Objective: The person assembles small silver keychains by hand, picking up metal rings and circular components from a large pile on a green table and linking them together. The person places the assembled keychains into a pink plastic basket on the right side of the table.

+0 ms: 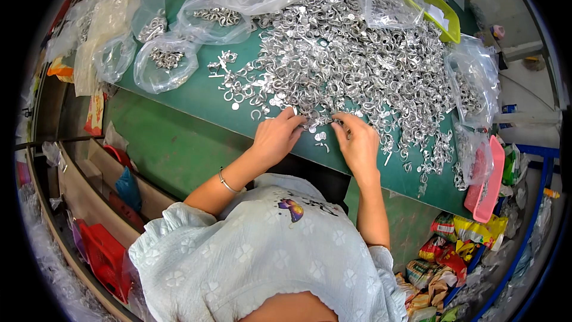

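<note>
Right now, your left grip (276, 135) and right grip (357, 141) sit at the near edge of the silver metal pieces (357, 62), fingers bent; I can't tell whether either pinches one. The heap spreads beyond both across the green desk (217, 122), with a pink tray (496, 170) right of your right grip.

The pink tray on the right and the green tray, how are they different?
The pink tray is at the table's near right corner; the green tray is farther back. A white piece shows in the green tray, none in the pink tray. Both are beside clear bags.
</note>
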Tool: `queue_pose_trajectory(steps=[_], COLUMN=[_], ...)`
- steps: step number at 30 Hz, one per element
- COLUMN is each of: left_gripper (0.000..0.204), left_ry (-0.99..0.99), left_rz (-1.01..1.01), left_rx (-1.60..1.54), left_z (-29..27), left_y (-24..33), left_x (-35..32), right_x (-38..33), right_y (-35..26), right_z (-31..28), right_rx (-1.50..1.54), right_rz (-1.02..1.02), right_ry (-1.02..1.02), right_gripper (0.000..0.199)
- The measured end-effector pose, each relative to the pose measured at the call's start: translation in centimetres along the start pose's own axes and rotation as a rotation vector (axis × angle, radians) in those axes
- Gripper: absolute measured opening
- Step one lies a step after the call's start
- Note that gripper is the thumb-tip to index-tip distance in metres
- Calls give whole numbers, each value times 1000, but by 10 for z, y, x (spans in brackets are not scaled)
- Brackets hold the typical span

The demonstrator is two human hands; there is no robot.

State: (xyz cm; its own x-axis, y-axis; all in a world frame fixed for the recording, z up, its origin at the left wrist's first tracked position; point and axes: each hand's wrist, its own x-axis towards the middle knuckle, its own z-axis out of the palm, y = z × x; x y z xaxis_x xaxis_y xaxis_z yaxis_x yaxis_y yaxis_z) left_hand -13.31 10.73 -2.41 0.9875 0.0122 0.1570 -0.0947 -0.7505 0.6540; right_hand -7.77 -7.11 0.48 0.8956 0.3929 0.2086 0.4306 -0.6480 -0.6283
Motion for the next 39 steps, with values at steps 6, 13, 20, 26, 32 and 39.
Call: queue_pose_trajectory(steps=[6, 13, 20, 26, 32, 39], left_gripper=[12, 14, 13, 19, 26, 30], left_ry=[140, 284, 310, 297, 207, 177], left_rz=[42, -39, -25, -24, -77, 34], left_rx=[-109, -192, -181, -136, -103, -454], left_z=[3, -4, 4, 14, 16, 20], left_y=[-9, -16, -10, -5, 1, 31], left_x=[-3, 2, 9, 14, 12, 17], right_x=[1, 0, -4, -1, -8, -11], right_y=[-8, 16, 29, 34, 48, 37], right_z=[38, 23, -2, -26, -25, -21], right_rx=[-232, 381, 805, 1003, 1179, 1548], right_rz=[-290, 101, 512, 648, 666, 683], right_ry=[-109, 41, 25, 35, 52, -85], right_gripper=[27, 14, 18, 16, 17, 17])
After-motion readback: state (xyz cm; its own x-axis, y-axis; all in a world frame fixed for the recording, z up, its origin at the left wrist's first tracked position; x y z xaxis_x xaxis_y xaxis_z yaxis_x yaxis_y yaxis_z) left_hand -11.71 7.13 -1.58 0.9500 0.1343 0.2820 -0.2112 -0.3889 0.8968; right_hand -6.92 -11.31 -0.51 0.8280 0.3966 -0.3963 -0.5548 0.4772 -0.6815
